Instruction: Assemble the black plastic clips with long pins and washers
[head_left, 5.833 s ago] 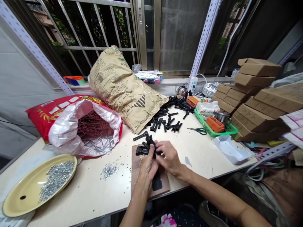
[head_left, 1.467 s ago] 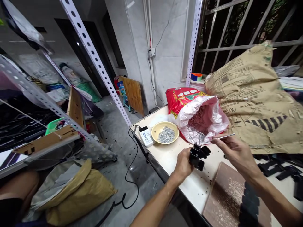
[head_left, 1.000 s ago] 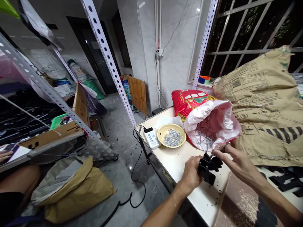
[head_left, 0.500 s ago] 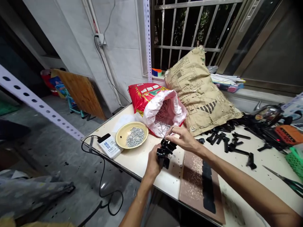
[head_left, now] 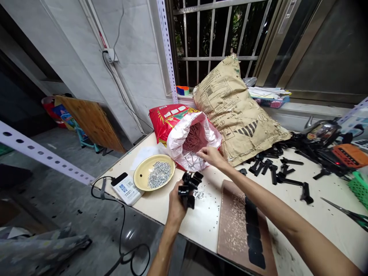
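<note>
My left hand [head_left: 176,203] is closed round a bunch of black plastic parts [head_left: 189,188], held above the front of the table. My right hand [head_left: 211,156] reaches to the mouth of a red bag [head_left: 163,124] with a pale pink lining. Its fingers are pinched beside the thin metal rods [head_left: 191,157] that fill the bag and spill onto its lip. Whether a rod is between those fingertips I cannot make out. Left of the bag, a cream bowl [head_left: 138,177] holds many small shiny metal pieces [head_left: 160,174]. More small pieces [head_left: 199,194] lie scattered beside the black parts.
A large brown sack [head_left: 227,103] leans against the window behind the red bag. Loose black parts [head_left: 273,172], scissors [head_left: 342,211] and a green basket [head_left: 359,189] are at right. A brown board [head_left: 227,230] bears black pads. A white power bank [head_left: 126,189] trails a cable.
My right hand has left the black parts and moved to the rods at the bag's mouth. My left hand, still round the black parts, sits slightly lower and further left in view.
</note>
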Demonstrator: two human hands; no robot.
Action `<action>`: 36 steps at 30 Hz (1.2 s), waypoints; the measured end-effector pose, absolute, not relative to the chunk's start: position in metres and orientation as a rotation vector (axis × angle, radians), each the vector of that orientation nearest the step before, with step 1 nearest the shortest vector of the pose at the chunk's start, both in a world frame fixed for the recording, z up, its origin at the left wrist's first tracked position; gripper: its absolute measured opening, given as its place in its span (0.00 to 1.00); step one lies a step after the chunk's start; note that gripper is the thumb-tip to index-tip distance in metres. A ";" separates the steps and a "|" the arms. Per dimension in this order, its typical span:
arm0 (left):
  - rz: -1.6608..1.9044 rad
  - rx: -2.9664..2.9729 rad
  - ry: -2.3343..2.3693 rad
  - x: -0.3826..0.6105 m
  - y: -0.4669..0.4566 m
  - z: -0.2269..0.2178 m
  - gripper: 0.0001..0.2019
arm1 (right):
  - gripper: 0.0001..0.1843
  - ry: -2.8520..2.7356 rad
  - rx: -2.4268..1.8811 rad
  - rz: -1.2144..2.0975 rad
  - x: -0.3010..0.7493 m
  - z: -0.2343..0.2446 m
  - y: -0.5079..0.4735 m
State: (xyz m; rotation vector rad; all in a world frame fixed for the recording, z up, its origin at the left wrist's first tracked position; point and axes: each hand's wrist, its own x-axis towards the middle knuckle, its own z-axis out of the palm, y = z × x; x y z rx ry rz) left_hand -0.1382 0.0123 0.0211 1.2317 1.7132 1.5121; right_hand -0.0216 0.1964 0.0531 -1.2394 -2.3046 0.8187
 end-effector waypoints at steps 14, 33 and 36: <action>1.575 0.606 1.309 -0.149 0.037 0.019 0.25 | 0.12 -2.120 -1.386 0.680 -0.057 0.033 0.228; 1.544 0.596 1.384 -0.135 0.032 0.026 0.29 | 0.07 -2.643 -1.039 0.360 -0.067 0.019 0.232; 1.525 0.676 1.522 -0.140 0.029 0.027 0.27 | 0.09 -2.682 -0.992 0.316 -0.074 0.020 0.235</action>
